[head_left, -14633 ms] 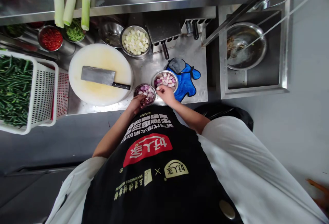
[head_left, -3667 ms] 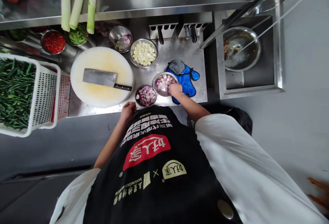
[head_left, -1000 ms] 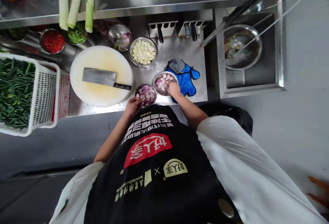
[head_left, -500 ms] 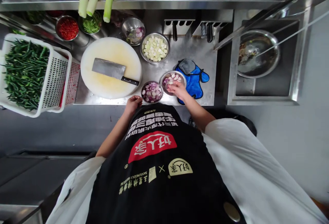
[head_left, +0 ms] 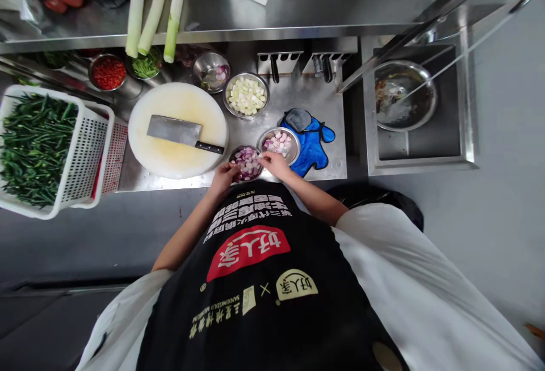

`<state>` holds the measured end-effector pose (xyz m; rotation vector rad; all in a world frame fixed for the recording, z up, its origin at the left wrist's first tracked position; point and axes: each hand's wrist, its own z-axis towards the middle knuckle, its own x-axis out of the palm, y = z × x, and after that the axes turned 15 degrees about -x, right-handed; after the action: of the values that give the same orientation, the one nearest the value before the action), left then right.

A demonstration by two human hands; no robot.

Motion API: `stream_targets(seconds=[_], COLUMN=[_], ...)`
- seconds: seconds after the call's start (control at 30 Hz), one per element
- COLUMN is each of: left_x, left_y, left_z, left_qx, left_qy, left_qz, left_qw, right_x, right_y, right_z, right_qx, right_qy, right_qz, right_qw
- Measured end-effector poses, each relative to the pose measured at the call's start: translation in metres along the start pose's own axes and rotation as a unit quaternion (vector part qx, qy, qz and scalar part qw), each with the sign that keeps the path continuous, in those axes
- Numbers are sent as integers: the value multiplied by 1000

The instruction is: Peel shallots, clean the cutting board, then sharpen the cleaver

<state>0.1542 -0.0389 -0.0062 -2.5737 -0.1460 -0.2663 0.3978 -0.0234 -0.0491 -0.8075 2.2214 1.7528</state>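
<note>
Purple-white onion pieces fill a small metal bowl (head_left: 248,162) at the counter's front edge. My left hand (head_left: 225,177) is at its left rim, fingers drawn together; what they hold, if anything, is too small to name. Over the bowl's right rim, my right hand (head_left: 275,164) has its fingertips pinched on something pale I cannot make out. Just right of that, a second metal bowl (head_left: 293,145) contains paler pieces and sits beside a blue cloth (head_left: 313,147). White cubes lie in a third bowl (head_left: 246,96) behind them.
A cleaver (head_left: 174,130) lies on the round white cutting board (head_left: 179,161). Green chillies fill a white basket (head_left: 87,144) at the left. Leeks (head_left: 154,8) jut over the shelf edge. At the right, a sink (head_left: 447,144) holds a large metal bowl (head_left: 430,104).
My right hand has moved left from the right bowl to the onion bowl's rim. My left hand has come closer over that bowl. The whole view has shifted slightly.
</note>
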Motion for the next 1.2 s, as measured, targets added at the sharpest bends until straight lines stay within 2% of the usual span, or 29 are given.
stream_targets(seconds=[0.07,0.17,0.23,0.3,0.53,0.8,1.0,1.2], left_x=[-14,-34,-44,-50,-51,-44,-39,-28], left_y=[5,13,18,23,35,31,19,10], left_z=[-3,-9,-12,-15,-18,-14,-12,-10], left_qx=[-16,-44,-57,-64,-73,-76,-83,-94], left_qy=[-20,-62,-91,-109,-90,-86,-63,-47], left_qz=[3,0,-6,-13,-29,-34,-27,-36], left_qw=[1000,997,994,992,993,993,994,994], right_x=[-23,-53,-60,-59,-48,-50,-39,-27], right_y=[-16,-40,-51,-57,-64,-70,-59,-47], right_z=[16,43,58,69,81,73,79,88], right_qx=[42,67,41,18,28,37,73,106], right_qy=[-9,20,61,95,144,101,67,59], right_qz=[-156,-299,-347,-372,-370,-369,-361,-346], right_qw=[987,952,935,923,917,923,928,930])
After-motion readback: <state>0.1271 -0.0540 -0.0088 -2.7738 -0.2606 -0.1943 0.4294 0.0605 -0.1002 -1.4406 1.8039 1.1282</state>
